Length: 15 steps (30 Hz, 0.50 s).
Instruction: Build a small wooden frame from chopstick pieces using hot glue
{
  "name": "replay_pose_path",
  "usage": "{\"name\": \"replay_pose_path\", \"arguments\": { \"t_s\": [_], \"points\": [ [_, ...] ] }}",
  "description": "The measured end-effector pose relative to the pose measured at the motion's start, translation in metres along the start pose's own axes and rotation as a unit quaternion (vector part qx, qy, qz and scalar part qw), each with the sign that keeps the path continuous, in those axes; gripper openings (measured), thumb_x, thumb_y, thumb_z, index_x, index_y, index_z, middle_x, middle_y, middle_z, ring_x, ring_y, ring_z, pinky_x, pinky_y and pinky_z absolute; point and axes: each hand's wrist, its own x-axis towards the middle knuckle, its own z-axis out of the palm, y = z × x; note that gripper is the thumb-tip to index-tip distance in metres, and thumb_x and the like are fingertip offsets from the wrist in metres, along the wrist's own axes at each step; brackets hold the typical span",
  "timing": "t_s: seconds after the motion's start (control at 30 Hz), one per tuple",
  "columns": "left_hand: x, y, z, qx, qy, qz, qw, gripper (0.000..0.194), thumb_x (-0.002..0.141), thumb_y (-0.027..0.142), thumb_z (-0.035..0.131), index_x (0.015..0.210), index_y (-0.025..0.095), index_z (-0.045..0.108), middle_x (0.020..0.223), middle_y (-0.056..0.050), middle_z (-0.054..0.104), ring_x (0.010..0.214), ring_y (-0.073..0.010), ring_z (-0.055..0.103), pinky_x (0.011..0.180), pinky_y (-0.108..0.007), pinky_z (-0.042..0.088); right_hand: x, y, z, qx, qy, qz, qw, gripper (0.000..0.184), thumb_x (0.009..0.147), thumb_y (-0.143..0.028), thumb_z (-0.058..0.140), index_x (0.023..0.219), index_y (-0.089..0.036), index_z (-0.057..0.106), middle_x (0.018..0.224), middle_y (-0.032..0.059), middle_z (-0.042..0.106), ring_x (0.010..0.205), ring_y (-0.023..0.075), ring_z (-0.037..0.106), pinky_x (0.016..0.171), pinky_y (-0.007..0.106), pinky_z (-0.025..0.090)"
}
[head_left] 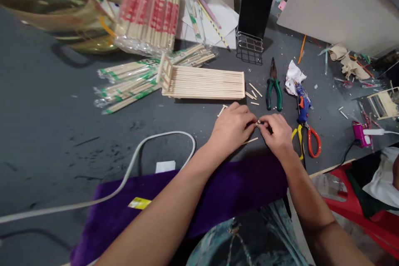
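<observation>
My left hand and my right hand meet above the dark table, fingertips pinched together. A small pale wooden stick piece shows between them; most of it is hidden by the fingers. Under my left hand, a thin wooden stick lies on the table, and another short stick shows past its far side. Just beyond the hands stands a small bed-shaped model built of wooden sticks, with a ladder-like end on its left. Several short cut sticks lie by its right end.
Green-handled pliers, a blue glue gun and red-and-yellow-handled cutters lie to the right. Wrapped chopsticks and a chopstick bundle are at the back left. A white cable crosses beside purple cloth. Someone sits at far right.
</observation>
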Motion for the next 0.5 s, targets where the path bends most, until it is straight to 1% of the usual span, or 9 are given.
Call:
{"name": "replay_pose_path", "arguments": {
  "t_s": [0.07, 0.1, 0.2, 0.27, 0.4, 0.5],
  "points": [
    [-0.0003, 0.0001, 0.0001, -0.001, 0.001, 0.002, 1.000, 0.020, 0.092, 0.020, 0.056, 0.090, 0.017, 0.075, 0.084, -0.008, 0.067, 0.082, -0.0224, 0.051, 0.073, -0.036, 0.043, 0.0000, 0.0007, 0.0003, 0.002, 0.007, 0.016, 1.000, 0.016, 0.097, -0.032, 0.058, 0.106, -0.022, 0.067, 0.081, 0.0029, 0.065, 0.082, 0.0197, 0.058, 0.077, 0.032, 0.047],
    [-0.0004, 0.0001, 0.0002, -0.001, 0.001, 0.002, 1.000, 0.020, 0.092, 0.020, 0.056, 0.090, 0.017, 0.075, 0.085, -0.008, 0.067, 0.082, -0.0222, 0.051, 0.073, -0.035, 0.043, 0.0000, 0.0007, 0.0003, -0.001, 0.012, 0.022, 1.000, 0.017, 0.096, -0.033, 0.060, 0.105, -0.022, 0.068, 0.082, 0.0031, 0.066, 0.082, 0.0199, 0.059, 0.077, 0.032, 0.047],
    [-0.0006, 0.0002, 0.0007, -0.004, 0.002, -0.001, 1.000, 0.019, 0.093, 0.020, 0.057, 0.091, 0.017, 0.075, 0.084, -0.008, 0.068, 0.082, -0.0221, 0.051, 0.073, -0.035, 0.043, -0.0001, -0.0005, 0.0002, -0.001, 0.020, 0.032, 0.999, 0.014, 0.095, -0.034, 0.062, 0.094, -0.022, 0.069, 0.082, 0.0032, 0.066, 0.082, 0.0195, 0.059, 0.077, 0.032, 0.047],
    [-0.0006, -0.0001, 0.0013, -0.006, 0.000, -0.002, 1.000, 0.018, 0.092, 0.020, 0.058, 0.091, 0.017, 0.075, 0.085, -0.008, 0.068, 0.082, -0.0223, 0.051, 0.073, -0.035, 0.043, 0.0000, -0.0017, 0.0000, 0.007, 0.018, 0.033, 0.999, 0.014, 0.095, -0.032, 0.062, 0.089, -0.022, 0.069, 0.081, 0.0027, 0.066, 0.081, 0.0189, 0.059, 0.076, 0.031, 0.047],
    [-0.0007, -0.0010, 0.0016, -0.012, 0.002, -0.001, 1.000, 0.017, 0.092, 0.020, 0.059, 0.091, 0.017, 0.075, 0.085, -0.008, 0.068, 0.082, -0.0224, 0.051, 0.074, -0.035, 0.044, 0.0003, -0.0031, -0.0004, 0.012, 0.005, 0.029, 0.999, 0.014, 0.096, -0.030, 0.060, 0.088, -0.023, 0.069, 0.081, 0.0021, 0.067, 0.082, 0.0186, 0.059, 0.077, 0.032, 0.046],
    [-0.0007, -0.0013, 0.0014, -0.012, 0.004, 0.000, 1.000, 0.016, 0.092, 0.020, 0.059, 0.092, 0.018, 0.075, 0.085, -0.007, 0.068, 0.083, -0.0222, 0.052, 0.075, -0.035, 0.044, 0.0003, -0.0031, -0.0006, 0.004, 0.003, 0.033, 0.999, 0.012, 0.095, -0.030, 0.060, 0.092, -0.023, 0.070, 0.083, 0.0025, 0.068, 0.083, 0.0191, 0.059, 0.077, 0.032, 0.046]
  ]
}}
